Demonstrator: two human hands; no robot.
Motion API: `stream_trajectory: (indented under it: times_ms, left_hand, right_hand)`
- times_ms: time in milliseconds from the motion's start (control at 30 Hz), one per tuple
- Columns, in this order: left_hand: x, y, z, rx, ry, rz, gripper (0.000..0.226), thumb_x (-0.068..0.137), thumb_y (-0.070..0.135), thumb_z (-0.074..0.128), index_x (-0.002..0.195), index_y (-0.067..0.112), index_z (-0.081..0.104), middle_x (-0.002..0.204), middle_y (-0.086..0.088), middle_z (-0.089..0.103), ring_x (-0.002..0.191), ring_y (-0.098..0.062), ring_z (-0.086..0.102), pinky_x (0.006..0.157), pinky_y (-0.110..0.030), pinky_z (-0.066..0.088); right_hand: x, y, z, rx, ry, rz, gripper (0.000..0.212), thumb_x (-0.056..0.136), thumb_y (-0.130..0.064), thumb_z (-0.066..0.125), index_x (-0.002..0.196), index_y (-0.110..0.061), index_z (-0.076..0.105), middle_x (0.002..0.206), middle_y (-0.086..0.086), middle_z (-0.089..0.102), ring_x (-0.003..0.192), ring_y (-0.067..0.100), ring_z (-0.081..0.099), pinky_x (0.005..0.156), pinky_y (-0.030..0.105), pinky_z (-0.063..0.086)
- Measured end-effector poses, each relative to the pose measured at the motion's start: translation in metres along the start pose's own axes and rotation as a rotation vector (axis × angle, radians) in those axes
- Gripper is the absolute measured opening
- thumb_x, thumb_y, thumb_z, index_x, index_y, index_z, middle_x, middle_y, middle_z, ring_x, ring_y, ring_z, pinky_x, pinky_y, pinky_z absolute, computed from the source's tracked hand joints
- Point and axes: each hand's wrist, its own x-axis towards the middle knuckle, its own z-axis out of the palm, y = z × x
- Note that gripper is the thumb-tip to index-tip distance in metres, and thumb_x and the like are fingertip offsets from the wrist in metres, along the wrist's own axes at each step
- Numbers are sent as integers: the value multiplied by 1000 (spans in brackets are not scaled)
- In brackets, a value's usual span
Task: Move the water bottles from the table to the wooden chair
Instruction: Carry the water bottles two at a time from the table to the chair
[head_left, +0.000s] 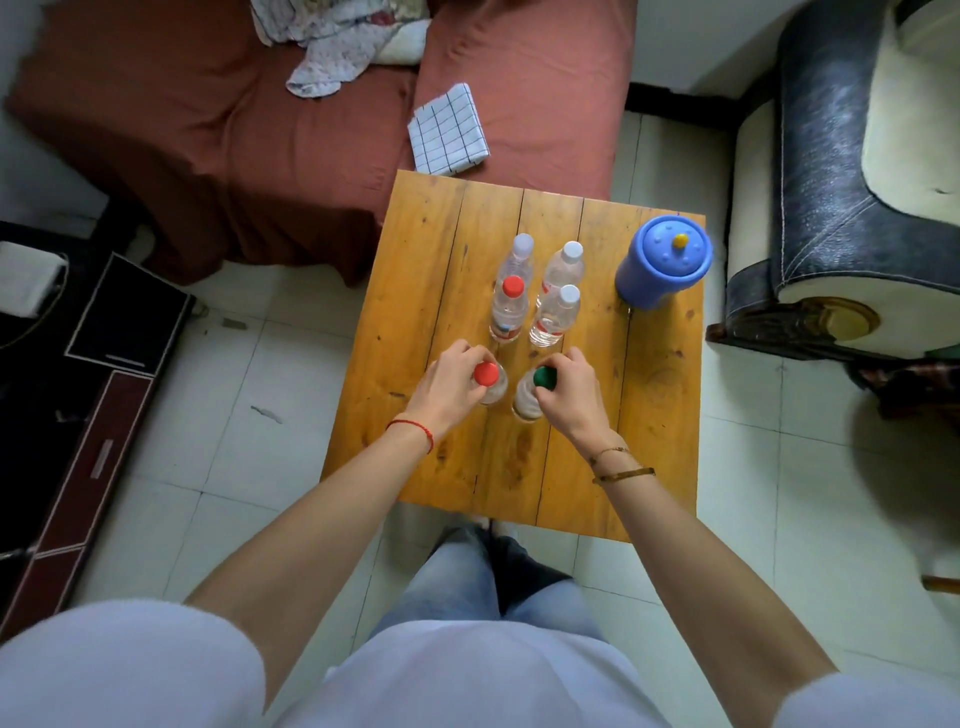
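Each hand's fingers curl around a clear plastic bottle's neck: left hand (451, 387) on the red-capped bottle (488, 382), right hand (569, 389) on the green-capped bottle (535, 392) (likely heavy, slippery if full).

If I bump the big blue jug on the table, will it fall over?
Probably not easily. The blue jug looks wide and squat, so it should stand steadier than the thin bottles beside it. It stands close to the edge of the table, though, so a hard push might slide it off. How full or heavy it is cannot be told.
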Motion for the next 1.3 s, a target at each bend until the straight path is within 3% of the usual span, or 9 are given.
stream_trajectory:
  times_ms: [100, 367, 667, 800, 967, 1033, 1300]
  left_hand:
    - [-34, -3, -7, -26, 26, -10, 33, 81, 13, 71, 112, 17, 61, 108, -5, 59, 102, -20, 59, 87, -37, 55]
    - [-135, -10, -15, -117, 140, -103, 33, 79, 10, 73, 109, 19, 63, 106, -4, 60, 97, -16, 58, 85, -33, 55]
    - [-257, -16, -20, -233, 388, -286, 34, 75, 10, 76, 106, 18, 67, 103, -4, 64, 91, -13, 61, 80, -20, 53]
    - [-313, -23, -23, -288, 512, -381, 31, 71, 12, 76, 100, 21, 68, 99, -2, 65, 89, -13, 62, 80, -27, 56]
    - [-387, -38, -26, -341, 661, -542, 31, 72, 11, 77, 100, 21, 68, 99, 0, 64, 83, -7, 60, 73, -4, 45]
    - [-419, -50, -26, -360, 716, -592, 31, 72, 11, 78, 99, 22, 69, 98, 1, 65, 79, -5, 60, 71, -1, 43]
    - [-573, -106, -25, -393, 896, -778, 34, 75, 15, 78, 107, 20, 67, 102, 5, 63, 87, -8, 61, 77, -10, 49]
  right_hand:
    - [-27, -11, -1, 12, -14, -32, 18, 82, -9, 65, 100, -8, 62, 99, 4, 51, 86, 17, 54, 67, 15, 42]
    - [-93, -52, -9, 31, -83, -202, 24, 80, -10, 68, 103, -6, 62, 102, 5, 51, 89, 20, 53, 77, 29, 50]
    - [-157, -103, 4, -90, -280, -452, 27, 80, -11, 71, 106, -10, 64, 102, 0, 51, 88, 16, 51, 71, 20, 41]
    - [-188, -129, 24, -159, -362, -579, 23, 80, -10, 70, 103, -11, 65, 100, 0, 50, 90, 19, 51, 72, 21, 40]
    - [-234, -168, 62, -244, -469, -730, 29, 81, -14, 69, 109, -13, 65, 109, 4, 55, 88, 16, 47, 69, 16, 34]
    - [-255, -187, 82, -271, -504, -783, 30, 81, -16, 69, 111, -14, 64, 111, 3, 56, 88, 14, 45, 72, 18, 33]
    - [-377, -260, 175, -281, -618, -898, 25, 80, -14, 68, 105, -14, 67, 109, 2, 56, 89, 15, 53, 77, 21, 41]
